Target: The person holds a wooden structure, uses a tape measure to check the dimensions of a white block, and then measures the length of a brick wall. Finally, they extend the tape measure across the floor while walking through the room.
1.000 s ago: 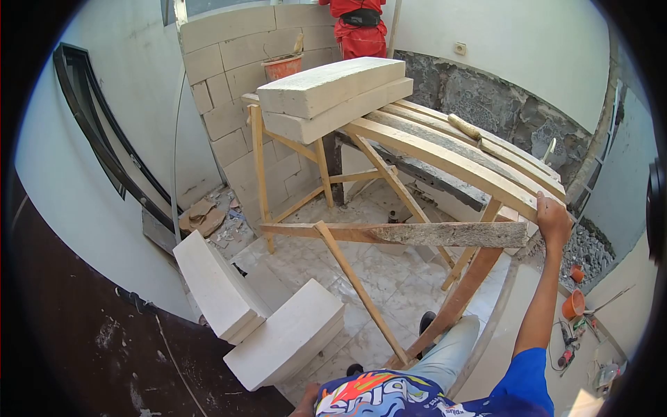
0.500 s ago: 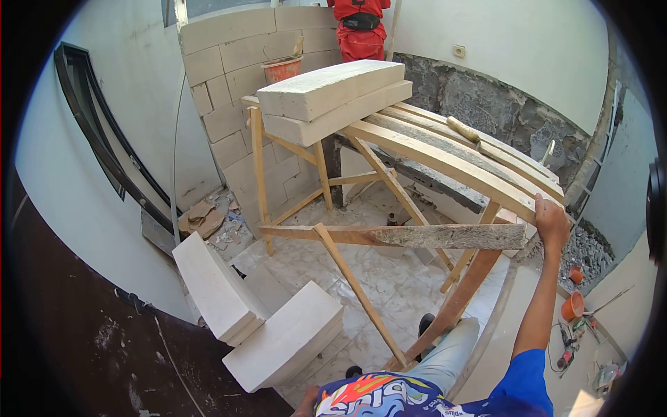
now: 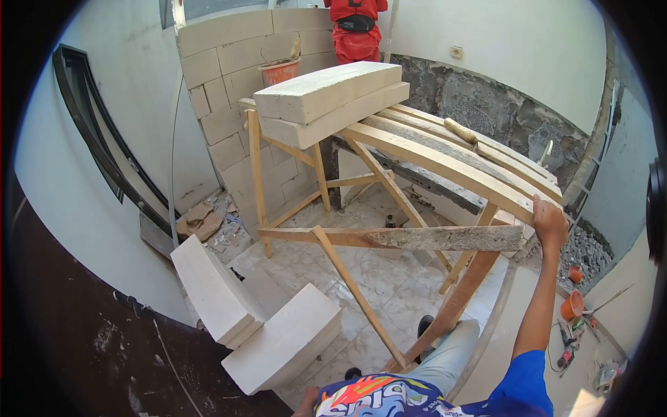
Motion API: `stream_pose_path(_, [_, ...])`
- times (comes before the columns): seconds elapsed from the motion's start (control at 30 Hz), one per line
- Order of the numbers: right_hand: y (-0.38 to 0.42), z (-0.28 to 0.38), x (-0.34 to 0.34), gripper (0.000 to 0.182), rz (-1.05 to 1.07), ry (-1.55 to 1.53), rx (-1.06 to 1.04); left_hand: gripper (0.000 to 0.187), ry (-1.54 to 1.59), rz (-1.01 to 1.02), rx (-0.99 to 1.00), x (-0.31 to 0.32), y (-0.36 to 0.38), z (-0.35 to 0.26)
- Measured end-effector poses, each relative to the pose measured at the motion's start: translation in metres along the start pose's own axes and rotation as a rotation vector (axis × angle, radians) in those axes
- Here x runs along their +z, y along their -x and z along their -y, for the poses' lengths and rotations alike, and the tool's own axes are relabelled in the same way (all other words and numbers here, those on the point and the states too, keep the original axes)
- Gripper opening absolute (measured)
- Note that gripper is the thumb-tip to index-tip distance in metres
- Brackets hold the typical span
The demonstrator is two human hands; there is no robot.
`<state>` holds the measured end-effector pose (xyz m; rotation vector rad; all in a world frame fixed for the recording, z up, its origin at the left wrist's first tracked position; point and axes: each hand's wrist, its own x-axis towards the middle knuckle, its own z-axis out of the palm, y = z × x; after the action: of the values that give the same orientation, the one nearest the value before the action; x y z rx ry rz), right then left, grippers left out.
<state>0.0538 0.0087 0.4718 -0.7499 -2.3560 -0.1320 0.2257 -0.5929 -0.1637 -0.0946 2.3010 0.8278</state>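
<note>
My right hand (image 3: pixel 551 224) is closed around the near right end of a wooden beam (image 3: pixel 445 167), the front one of several that form the top of a timber trestle. At the bottom edge, beside my shirt, a small bit of my left hand or forearm (image 3: pixel 306 404) shows; its fingers are hidden. Two pale lightweight blocks (image 3: pixel 330 94) lie stacked on the far left end of the trestle. A hammer-like tool with a wooden handle (image 3: pixel 461 131) rests across the beams. Below my right hand, a rough crosspiece (image 3: pixel 445 238) braces the trestle legs.
More pale blocks (image 3: pixel 283 339) are on the tiled floor at lower left. A block wall (image 3: pixel 233 83) stands behind, with an orange bucket (image 3: pixel 279 71) before it. A person in red (image 3: pixel 356 38) stands at the back. Buckets (image 3: pixel 572 306) and a power tool (image 3: pixel 565 358) lie at right.
The view has shifted very slightly, so everything sits a little further left. My right hand keeps its hold on the beam's end.
</note>
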Motion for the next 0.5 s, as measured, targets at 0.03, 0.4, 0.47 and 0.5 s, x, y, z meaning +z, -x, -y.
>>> stream_pose_path(0.03, [0.000,0.000,0.000,0.052,0.000,-0.003,0.003,0.047,0.009,-0.001,-0.004,-0.001,0.001,-0.002])
stream_pose_path(0.4, [0.000,-0.001,0.000,0.050,-0.024,-0.008,-0.013,0.052,-0.139,0.014,0.025,-0.002,-0.006,-0.006])
stream_pose_path(0.47, [0.000,0.001,-0.002,0.050,-0.018,-0.008,-0.010,0.051,-0.087,-0.009,0.021,-0.001,-0.006,-0.005])
stream_pose_path(0.5, [0.001,0.001,-0.002,0.050,-0.020,-0.011,-0.011,0.051,-0.064,-0.012,0.017,-0.001,-0.006,-0.004])
